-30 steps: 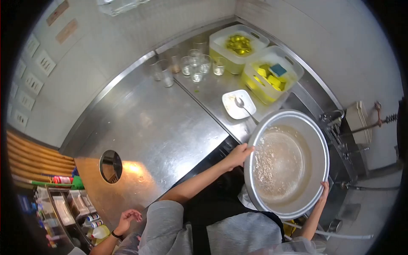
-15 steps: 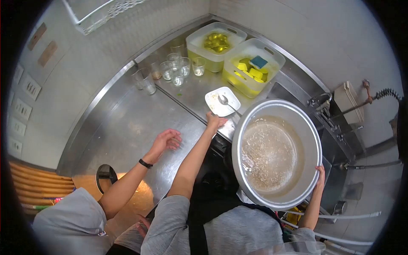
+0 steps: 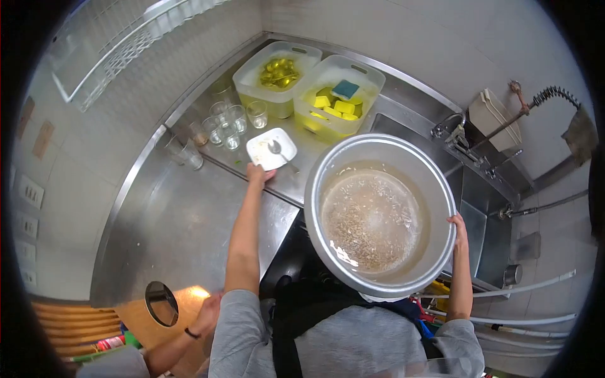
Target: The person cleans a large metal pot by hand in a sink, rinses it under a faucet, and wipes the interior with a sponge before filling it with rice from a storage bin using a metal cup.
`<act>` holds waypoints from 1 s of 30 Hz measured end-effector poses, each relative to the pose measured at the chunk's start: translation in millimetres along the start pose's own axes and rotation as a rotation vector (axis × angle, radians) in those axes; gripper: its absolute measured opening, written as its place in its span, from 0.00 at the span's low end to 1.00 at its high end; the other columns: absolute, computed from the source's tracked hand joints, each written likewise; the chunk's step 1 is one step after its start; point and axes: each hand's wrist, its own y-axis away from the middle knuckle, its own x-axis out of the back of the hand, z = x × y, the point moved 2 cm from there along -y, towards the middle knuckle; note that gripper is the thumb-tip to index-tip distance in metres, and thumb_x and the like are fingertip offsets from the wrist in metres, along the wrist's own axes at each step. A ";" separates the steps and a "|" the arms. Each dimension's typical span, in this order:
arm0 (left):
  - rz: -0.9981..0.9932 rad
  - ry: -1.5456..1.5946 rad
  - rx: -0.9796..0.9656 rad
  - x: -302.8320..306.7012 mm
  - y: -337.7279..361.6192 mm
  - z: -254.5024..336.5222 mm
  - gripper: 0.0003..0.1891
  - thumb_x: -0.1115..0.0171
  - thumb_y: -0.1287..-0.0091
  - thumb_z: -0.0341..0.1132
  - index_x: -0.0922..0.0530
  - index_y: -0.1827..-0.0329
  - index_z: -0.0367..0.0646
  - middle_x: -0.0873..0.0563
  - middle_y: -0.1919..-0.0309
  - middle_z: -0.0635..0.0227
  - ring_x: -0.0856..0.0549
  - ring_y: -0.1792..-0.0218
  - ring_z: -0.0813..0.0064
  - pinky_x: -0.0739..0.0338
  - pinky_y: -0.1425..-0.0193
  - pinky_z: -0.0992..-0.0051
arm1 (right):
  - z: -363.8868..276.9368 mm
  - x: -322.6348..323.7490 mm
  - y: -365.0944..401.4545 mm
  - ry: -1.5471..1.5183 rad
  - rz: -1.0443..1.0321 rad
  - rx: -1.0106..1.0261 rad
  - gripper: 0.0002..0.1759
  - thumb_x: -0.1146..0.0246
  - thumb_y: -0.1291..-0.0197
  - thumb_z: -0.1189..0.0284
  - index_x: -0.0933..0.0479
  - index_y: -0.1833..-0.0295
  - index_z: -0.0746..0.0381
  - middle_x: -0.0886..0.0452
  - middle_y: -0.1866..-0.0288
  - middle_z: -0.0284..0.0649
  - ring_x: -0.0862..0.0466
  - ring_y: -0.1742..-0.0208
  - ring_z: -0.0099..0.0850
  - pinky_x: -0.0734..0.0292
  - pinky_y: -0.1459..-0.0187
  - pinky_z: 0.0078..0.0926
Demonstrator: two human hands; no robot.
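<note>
My left hand [image 3: 261, 174] grips the lower edge of a square white dish [image 3: 271, 149] that has food residue on it. A metal spoon [image 3: 275, 148] lies in the dish, its handle sticking out over the rim. With my right hand [image 3: 459, 228] I hold the right rim of a large metal pot [image 3: 317, 234], tilted toward me. Cloudy water and grains [image 3: 372, 220] fill its bottom. Several clear glasses [image 3: 232, 120] stand on the steel counter, left of the dish.
Behind the dish are two plastic tubs [image 3: 302, 126] [image 3: 247, 94] of yellow liquid, one with sponges. A sink [image 3: 476, 233] and sprayer faucet [image 3: 526, 110] are at the right. A co-worker's hand [image 3: 207, 315] is at the lower left, near a round dark object [image 3: 162, 303].
The co-worker's hand has drawn back toward the lower left. The dish, my left hand and the pot appear further left as the view has shifted.
</note>
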 end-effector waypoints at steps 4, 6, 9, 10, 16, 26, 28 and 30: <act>-0.136 0.004 -0.026 28.3 -35.5 11.7 0.17 0.61 0.38 0.25 0.42 0.45 0.33 0.25 0.57 0.46 0.18 0.69 0.54 0.17 0.71 0.63 | -3.1 -14.8 -5.2 -0.060 -0.040 0.002 0.27 0.48 0.64 0.77 0.30 0.50 0.65 0.23 0.66 0.39 0.21 0.70 0.28 0.23 0.66 0.22; 0.101 -0.003 -0.039 28.3 -26.0 20.8 0.14 0.62 0.34 0.31 0.37 0.48 0.34 0.25 0.53 0.47 0.18 0.63 0.56 0.19 0.65 0.63 | -3.6 -22.7 -3.9 -0.083 -0.040 0.000 0.27 0.48 0.63 0.79 0.30 0.50 0.65 0.23 0.66 0.39 0.21 0.70 0.28 0.22 0.66 0.21; -0.168 -0.159 -0.047 10.7 93.8 60.6 0.22 0.55 0.34 0.43 0.38 0.43 0.37 0.28 0.46 0.57 0.27 0.47 0.64 0.31 0.47 0.63 | -0.3 -28.9 -7.2 -0.117 -0.030 -0.007 0.27 0.48 0.63 0.80 0.30 0.50 0.65 0.23 0.64 0.40 0.21 0.68 0.27 0.22 0.65 0.22; -0.320 -0.085 -0.008 6.6 132.9 58.5 0.26 0.53 0.34 0.48 0.39 0.40 0.39 0.29 0.45 0.60 0.31 0.43 0.67 0.36 0.42 0.65 | 0.2 -35.5 -5.5 -0.116 -0.033 -0.011 0.27 0.48 0.62 0.80 0.31 0.49 0.65 0.23 0.64 0.40 0.21 0.67 0.28 0.22 0.64 0.22; -0.661 -0.196 -0.034 -8.7 237.3 42.1 0.25 0.44 0.44 0.25 0.38 0.41 0.36 0.25 0.51 0.62 0.27 0.48 0.70 0.35 0.43 0.72 | 21.9 -44.7 -3.8 -0.109 0.054 0.023 0.24 0.44 0.60 0.75 0.30 0.50 0.63 0.25 0.68 0.36 0.24 0.66 0.24 0.26 0.61 0.24; -0.636 -0.354 -0.026 -22.0 211.4 84.7 0.25 0.49 0.52 0.22 0.33 0.46 0.34 0.24 0.55 0.62 0.25 0.54 0.69 0.31 0.48 0.74 | 48.3 -67.0 11.0 -0.367 0.111 0.049 0.19 0.42 0.61 0.78 0.27 0.57 0.66 0.24 0.68 0.39 0.24 0.67 0.26 0.28 0.64 0.24; -0.624 -0.370 -0.051 -12.2 189.2 88.5 0.27 0.50 0.53 0.21 0.35 0.43 0.33 0.24 0.55 0.63 0.26 0.53 0.70 0.33 0.47 0.74 | 42.9 -81.0 14.1 -0.349 0.139 0.078 0.19 0.41 0.60 0.77 0.28 0.56 0.67 0.24 0.68 0.40 0.24 0.67 0.27 0.27 0.65 0.24; -0.632 -0.392 -0.027 -1.9 171.1 89.0 0.29 0.50 0.54 0.22 0.34 0.43 0.34 0.25 0.53 0.63 0.27 0.52 0.69 0.33 0.46 0.74 | 32.8 -96.8 27.4 -0.299 0.190 0.082 0.20 0.40 0.59 0.76 0.29 0.55 0.67 0.24 0.67 0.42 0.23 0.66 0.29 0.27 0.65 0.26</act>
